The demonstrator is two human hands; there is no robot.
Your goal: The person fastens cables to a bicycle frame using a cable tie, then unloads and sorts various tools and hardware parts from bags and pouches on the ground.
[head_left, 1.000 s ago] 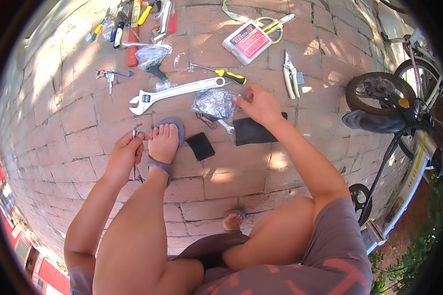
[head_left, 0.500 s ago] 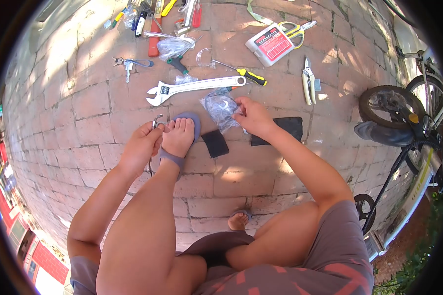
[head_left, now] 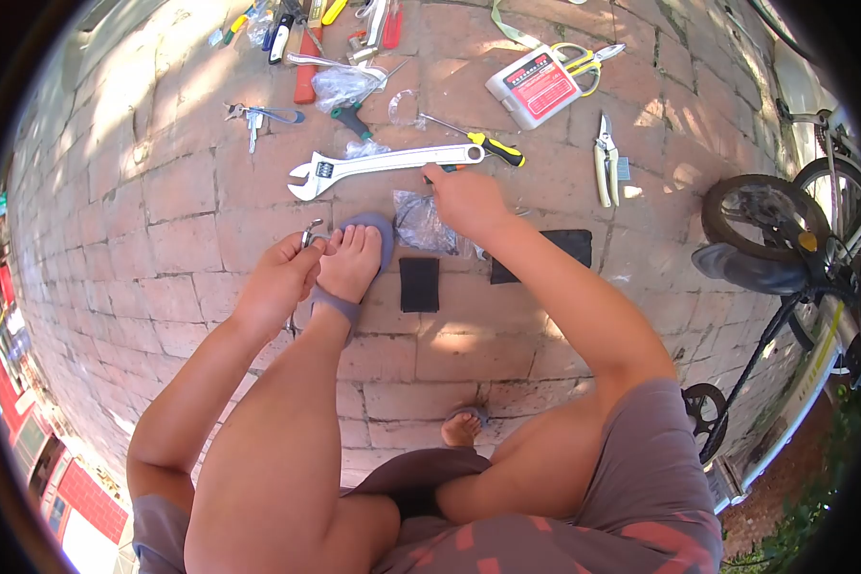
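Note:
In my left hand (head_left: pixel 279 279), closed beside my left foot, is a slim metal tool (head_left: pixel 310 231) with a bent, shiny upper end; its lower end shows below my fist. My right hand (head_left: pixel 471 203) reaches over the bricks with fingers pinched at a small dark, orange-and-green handle, mostly hidden by my fingers. Just beyond lies a large white adjustable wrench (head_left: pixel 387 165). Under and left of my right hand is a clear plastic bag (head_left: pixel 419 222). A small black cloth piece (head_left: pixel 419 284) and a larger black pouch (head_left: pixel 555 253) lie nearer me.
Farther out lie a yellow-black screwdriver (head_left: pixel 496 148), a white-and-red case (head_left: pixel 536 88), yellow-handled scissors (head_left: pixel 584 65), pruning shears (head_left: pixel 606 163) and blue-handled pliers (head_left: pixel 263 115). Several more tools and plastic wraps sit at top left. A bicycle wheel (head_left: pixel 756 230) stands at right.
My right hand has let go of the plastic bag and moved forward and left toward the wrench. The small black cloth piece now lies straighter. My left hand stays put.

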